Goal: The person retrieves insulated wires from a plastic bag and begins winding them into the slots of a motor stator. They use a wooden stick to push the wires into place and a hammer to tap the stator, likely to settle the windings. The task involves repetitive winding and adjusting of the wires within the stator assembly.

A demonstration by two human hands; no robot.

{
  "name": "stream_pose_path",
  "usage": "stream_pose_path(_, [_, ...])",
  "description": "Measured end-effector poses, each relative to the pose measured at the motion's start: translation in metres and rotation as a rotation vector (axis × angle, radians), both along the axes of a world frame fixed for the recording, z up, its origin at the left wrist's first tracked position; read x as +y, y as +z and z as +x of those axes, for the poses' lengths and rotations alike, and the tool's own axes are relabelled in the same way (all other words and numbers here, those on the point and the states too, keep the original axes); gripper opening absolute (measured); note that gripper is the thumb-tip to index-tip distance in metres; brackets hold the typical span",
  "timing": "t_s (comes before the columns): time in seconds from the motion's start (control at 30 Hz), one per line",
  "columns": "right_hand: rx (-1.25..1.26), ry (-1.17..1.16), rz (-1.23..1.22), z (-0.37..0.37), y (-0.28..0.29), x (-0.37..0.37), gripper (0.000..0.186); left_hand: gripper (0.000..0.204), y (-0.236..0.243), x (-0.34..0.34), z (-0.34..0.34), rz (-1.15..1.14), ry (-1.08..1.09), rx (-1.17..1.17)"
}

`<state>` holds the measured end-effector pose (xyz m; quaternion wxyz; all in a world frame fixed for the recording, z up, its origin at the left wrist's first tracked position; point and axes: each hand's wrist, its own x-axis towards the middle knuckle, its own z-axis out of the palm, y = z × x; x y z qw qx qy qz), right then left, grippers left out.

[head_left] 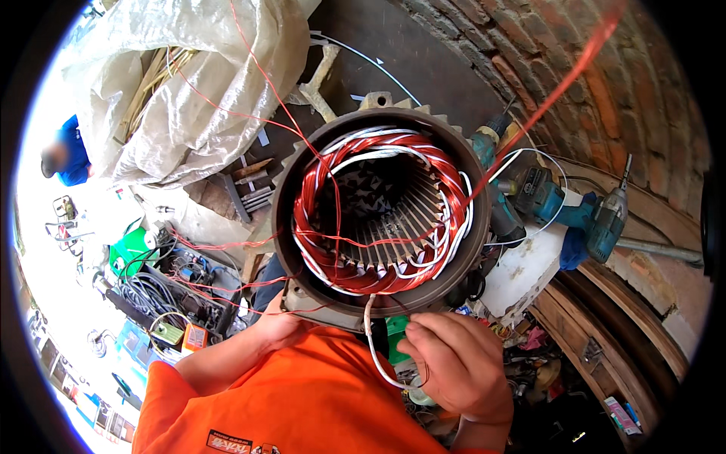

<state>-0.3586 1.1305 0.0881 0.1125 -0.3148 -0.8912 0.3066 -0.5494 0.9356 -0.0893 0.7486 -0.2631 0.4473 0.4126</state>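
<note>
In front of me stands a motor stator (281, 227) with a dark round housing. Its ring of red copper windings (305, 198) is laced with white cord and sleeving. A white sleeve (370, 333) comes off the near side of the ring and curves down to my right hand (457, 363). The fingers of that hand are closed in a pinch on a thin dark wire that loops out by the sleeve's end. My left hand (281, 327) lies against the stator's lower left edge, its fingers hidden. Loose red wires (249, 287) trail out leftward near it.
A translucent plastic sheet (219, 136) covers a bundle at the upper left. Cordless drills (552, 200) lie on the right by a brick wall (605, 83). Cables (147, 295) and an orange box (195, 337) sit at left. Far left, a person in blue (72, 155) is visible.
</note>
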Motion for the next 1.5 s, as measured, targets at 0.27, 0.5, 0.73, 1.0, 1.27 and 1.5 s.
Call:
stream_pose_path(0.27, [-0.045,0.171,0.158,-0.003,-0.009,0.003,0.016,0.027,0.009,-0.006,-0.003,0.139,-0.271,0.257])
stream_pose_path(0.5, [-0.156,0.3,0.181,-0.017,-0.007,0.011,0.024,0.008,0.027,0.007,0.005,0.21,-0.368,0.348])
stream_pose_path(0.73, [-0.086,0.135,0.114,-0.003,-0.011,0.005,0.024,0.014,0.115,0.033,-0.065,0.905,-0.912,0.57])
stream_pose_path(1.0, [0.111,-0.131,-0.105,0.018,0.013,-0.016,0.02,0.019,0.167,0.116,-0.031,1.365,-0.615,1.18])
stream_pose_path(1.27, [0.209,0.157,0.088,0.005,0.007,-0.007,0.015,0.027,0.158,0.113,-0.033,1.314,-0.718,1.389])
stream_pose_path(1.5, [0.085,0.097,0.064,-0.003,0.026,-0.002,0.017,0.02,0.157,0.094,-0.031,1.024,-0.623,1.273])
